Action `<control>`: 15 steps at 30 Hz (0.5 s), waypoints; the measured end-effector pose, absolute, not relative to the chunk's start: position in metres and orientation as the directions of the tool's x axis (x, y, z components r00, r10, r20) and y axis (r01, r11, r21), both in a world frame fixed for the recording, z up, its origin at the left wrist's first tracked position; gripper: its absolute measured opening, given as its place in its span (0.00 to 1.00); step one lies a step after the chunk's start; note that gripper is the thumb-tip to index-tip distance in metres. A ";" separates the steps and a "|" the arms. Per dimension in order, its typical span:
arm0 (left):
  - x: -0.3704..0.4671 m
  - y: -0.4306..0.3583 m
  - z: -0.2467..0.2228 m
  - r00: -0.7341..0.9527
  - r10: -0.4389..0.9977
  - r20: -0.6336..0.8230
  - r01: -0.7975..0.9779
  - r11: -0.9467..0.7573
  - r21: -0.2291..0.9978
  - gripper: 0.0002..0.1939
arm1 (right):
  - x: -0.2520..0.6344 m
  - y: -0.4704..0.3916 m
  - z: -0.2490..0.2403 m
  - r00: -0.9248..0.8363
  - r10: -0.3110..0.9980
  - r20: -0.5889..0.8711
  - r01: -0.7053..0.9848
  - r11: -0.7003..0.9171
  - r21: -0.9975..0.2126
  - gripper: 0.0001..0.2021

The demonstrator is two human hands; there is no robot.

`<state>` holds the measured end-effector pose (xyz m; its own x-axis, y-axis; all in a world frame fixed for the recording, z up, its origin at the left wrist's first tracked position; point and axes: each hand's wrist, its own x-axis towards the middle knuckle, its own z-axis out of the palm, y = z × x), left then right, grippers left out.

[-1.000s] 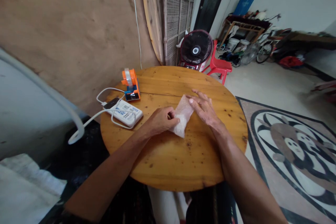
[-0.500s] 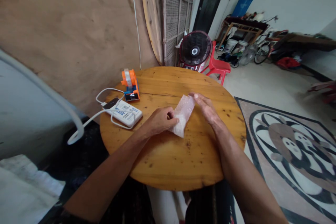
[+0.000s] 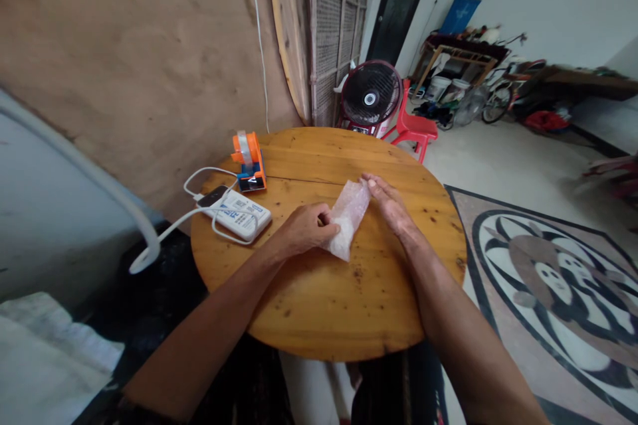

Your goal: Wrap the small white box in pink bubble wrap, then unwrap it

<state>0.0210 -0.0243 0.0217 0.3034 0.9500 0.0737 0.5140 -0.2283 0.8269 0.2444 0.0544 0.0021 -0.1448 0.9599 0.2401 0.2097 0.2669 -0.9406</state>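
A strip of clear bubble wrap [image 3: 351,209] lies slantwise on the round wooden table [image 3: 309,319], its near end bunched and whiter. My left hand [image 3: 310,227] is closed on its lower left edge, thumb and forefinger pinching the plastic. At the far right corner of the wrap is my right hand [image 3: 389,202], fingers stretched out and the thumb beside the edge. Its fingertips touch or nearly touch that corner; which, I cannot tell. Whether anything is inside the wrap is not clear.
Left on the table are a white power bank [image 3: 239,216] with a white cable [image 3: 184,218] and an orange tape dispenser [image 3: 249,163]. Beyond the table stand a fan [image 3: 371,96] and a red chair [image 3: 419,126]. A panda floor design [image 3: 563,279] lies right.
My right hand's fingers have straightened a little at the far corner. My left hand and the bubble wrap have hardly moved.
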 end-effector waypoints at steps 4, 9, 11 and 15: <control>0.021 -0.024 0.021 0.299 0.951 0.075 0.508 -0.225 0.831 0.09 | 0.242 0.054 0.002 -0.150 0.963 0.225 0.184 0.251 -0.950 0.26; 0.021 -0.025 0.022 0.302 0.951 0.069 0.522 -0.225 0.823 0.09 | 0.241 0.054 0.004 -0.155 0.963 0.220 0.148 0.243 -0.959 0.24; 0.021 -0.025 0.022 0.301 0.951 0.070 0.516 -0.224 0.826 0.09 | 0.241 0.054 0.005 -0.134 0.966 0.220 0.153 0.239 -0.959 0.24; 0.021 -0.025 0.021 0.302 0.951 0.068 0.503 -0.220 0.836 0.09 | 0.241 0.053 0.007 -0.083 0.970 0.227 0.164 0.238 -0.957 0.25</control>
